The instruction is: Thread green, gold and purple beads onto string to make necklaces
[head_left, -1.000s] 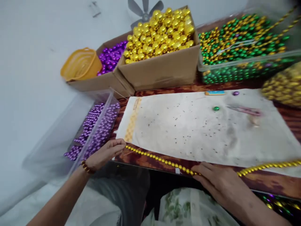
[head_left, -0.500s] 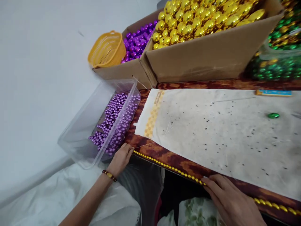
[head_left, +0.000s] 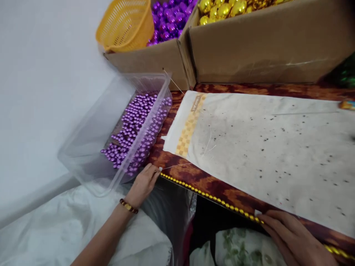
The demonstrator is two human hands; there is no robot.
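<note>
Filling the far left is a pale wall [head_left: 41,66], with white fabric [head_left: 55,236] bunched below it. Next comes a clear plastic bin [head_left: 85,129] holding small purple beads [head_left: 138,114]. Above and behind it, a yellow basket [head_left: 124,33] with slotted sides sits at the corner of a cardboard box [head_left: 149,61], beside shiny purple balls [head_left: 172,20]. In front of the bin, the left hand [head_left: 143,184], a beaded bracelet [head_left: 129,206] on its wrist, is pinched closed on the near end of a gold bead strand [head_left: 206,194]. From there the strand runs rightward along the front edge of the brown table [head_left: 230,195], and a fine thread trails from near those fingertips toward a speckled white towel [head_left: 249,147]. The towel lies flat, a yellow checked band across its left end. Behind it, a larger box [head_left: 249,48] carries gold balls [head_left: 223,11]. Lower right, the right hand [head_left: 296,236] rests its fingers against the strand; whether they are closed around it I cannot tell. More gold beads show beyond that hand, and a blue and orange item [head_left: 346,105] is cut off by the right edge
</note>
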